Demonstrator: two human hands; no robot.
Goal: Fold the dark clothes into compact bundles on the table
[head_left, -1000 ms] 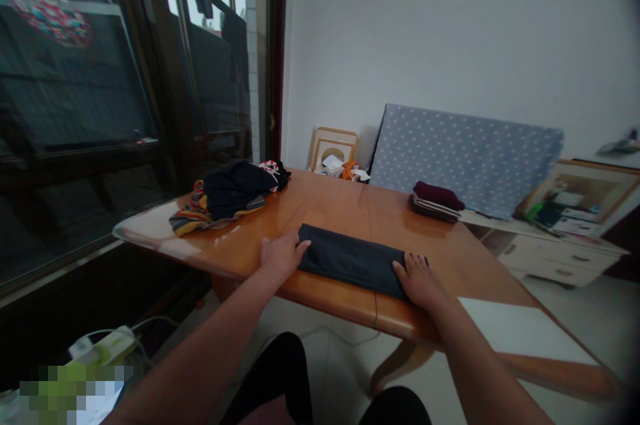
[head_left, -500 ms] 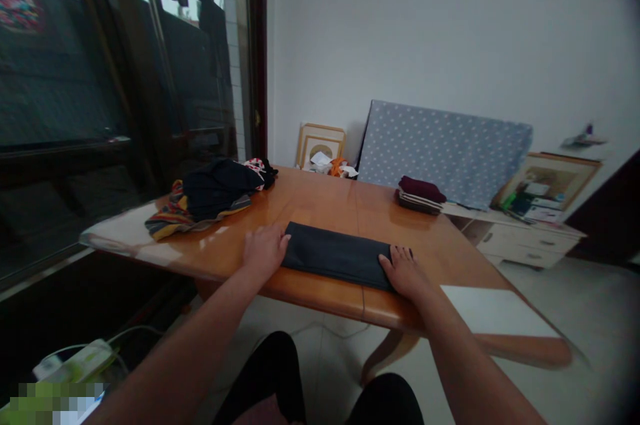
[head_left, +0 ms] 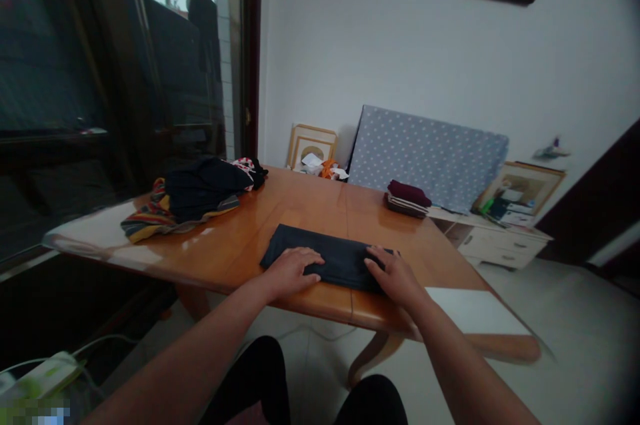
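A dark folded garment, a long flat strip of cloth whose exact kind I cannot tell, lies along the table's near edge. My left hand rests over its left half, fingers stretched toward the middle and the thumb apart. On its right part lies my right hand, palm down, with fingers and thumb spread. Both hands touch the cloth without gripping it. The garment's left end sticks out past my left hand.
A loose heap of clothes covers the table's left side. Toward the far right sits a folded clothes stack, maroon on top. A white sheet lies at the right corner. Behind stand a polka-dot covered panel and a white cabinet.
My left hand has moved right, from the garment's left end onto its top. My right hand has shifted slightly inward from the right end. The view has turned a little right.
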